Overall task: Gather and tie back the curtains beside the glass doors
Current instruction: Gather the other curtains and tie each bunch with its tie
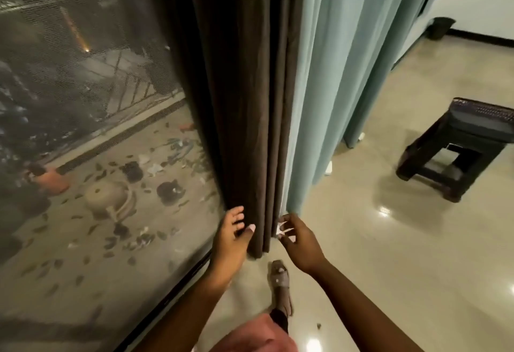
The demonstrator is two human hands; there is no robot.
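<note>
Two bare forearms, no sleeves, no watch, no rings or bracelets in sight. Left hand (232,236) with a pale, light-polished nail showing on one finger; right hand (299,241) with fingernails pale as well. Below — a fold of pinkish-salmon garment (258,335) at the frame's bottom edge, dark cloth just beside it. One foot in a taupe open-toed slipper (282,286) — soft, wide strap across the top.

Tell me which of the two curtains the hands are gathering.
The dark brown curtain next to the glass; both hands flank its lower folds. The teal curtain hangs untouched farther into the room.
</note>
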